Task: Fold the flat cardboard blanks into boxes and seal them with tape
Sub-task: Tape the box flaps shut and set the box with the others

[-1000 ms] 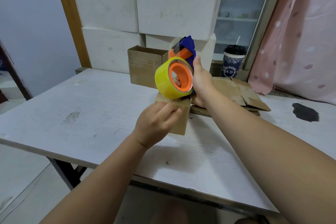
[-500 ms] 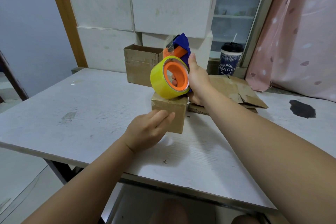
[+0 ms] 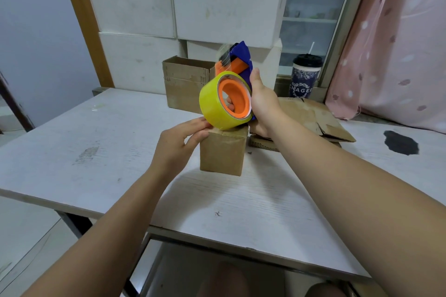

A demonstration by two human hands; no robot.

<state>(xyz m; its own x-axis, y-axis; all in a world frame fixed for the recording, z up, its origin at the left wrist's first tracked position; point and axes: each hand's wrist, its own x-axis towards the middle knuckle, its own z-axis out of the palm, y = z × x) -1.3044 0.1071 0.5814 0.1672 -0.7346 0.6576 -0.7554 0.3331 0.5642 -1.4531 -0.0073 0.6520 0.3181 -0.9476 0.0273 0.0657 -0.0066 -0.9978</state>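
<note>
A small box (image 3: 222,149) stood upright near the middle of the white table (image 3: 108,152), one plain face towards the person and its closed top uppermost. The left hand (image 3: 178,144) pinched its upper left edge, fingers laid on the top and thumb against the left side. The right hand (image 3: 264,103) was curled round the handle of a tape dispenser (image 3: 237,67), fingertips showing through the orange core. The dispenser's long axis ran steeply up and away, its blue blade end raised towards the wall and its yellow tape roll (image 3: 213,106) at the low, near end. The roll's open core faced the person and a little to the right, and its lower rim touched the top of the small box. A clear strip of tape stretched from the roll up to the blade end. A wide stretch of tabletop lay to the left of the box and between it and the near edge. On the right, flat cardboard blanks (image 3: 313,118) lay just beside it in a loose pile whose number I could not tell. Behind stood one open box (image 3: 185,79), mouth up, against the white panels. I counted one dispenser, one roll, two standing boxes, and one lidded cup (image 3: 304,77) with a straw by the window. A dark stain (image 3: 400,142) marked the table's far right.
</note>
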